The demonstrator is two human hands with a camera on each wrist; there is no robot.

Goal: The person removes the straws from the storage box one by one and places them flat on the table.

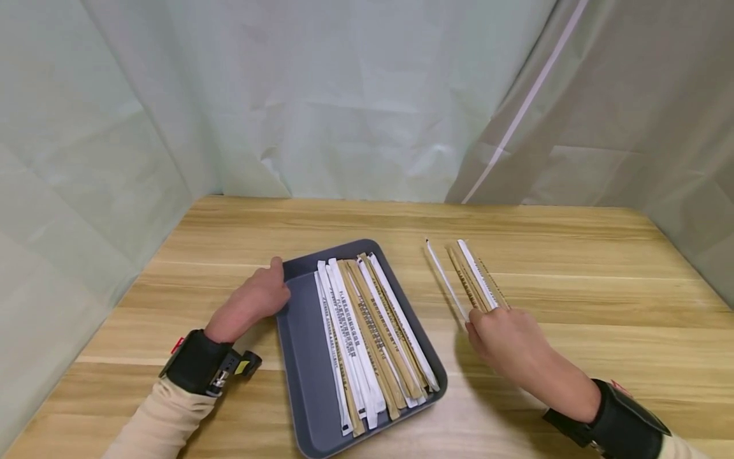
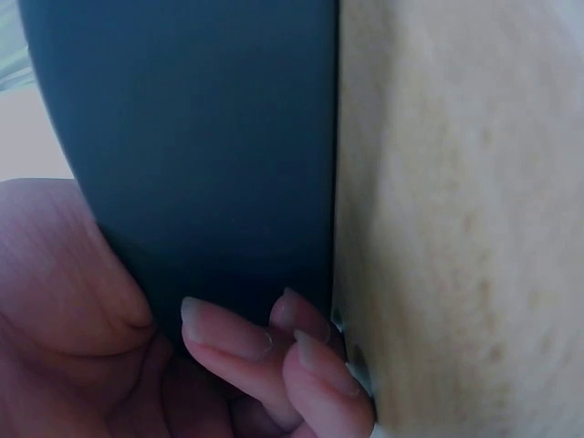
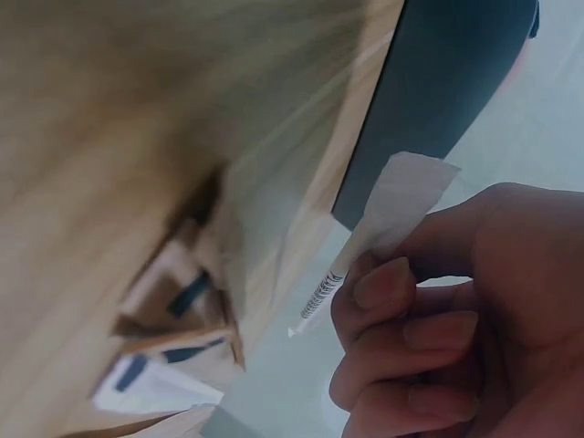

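Note:
A dark grey tray [image 1: 306,357] holds several paper-wrapped straws [image 1: 367,338], white and brown, laid side by side. My left hand [image 1: 258,294] grips the tray at its far left corner. In the left wrist view, fingertips [image 2: 233,345] curl against the tray's outer wall [image 2: 201,155]. To the right of the tray, my right hand [image 1: 510,341] pinches one white wrapped straw [image 1: 446,278]. In the right wrist view, this straw's wrapper [image 3: 406,201] sticks out from between thumb and curled fingers. Under and beyond that hand lie a few more wrapped straws [image 1: 473,280], brown and white, partly hidden by it.
Everything stands on a wooden table [image 1: 590,268]. Pale sheeting [image 1: 355,115] hangs behind the table's far edge and along both sides. Each wrist wears a black band [image 1: 197,363].

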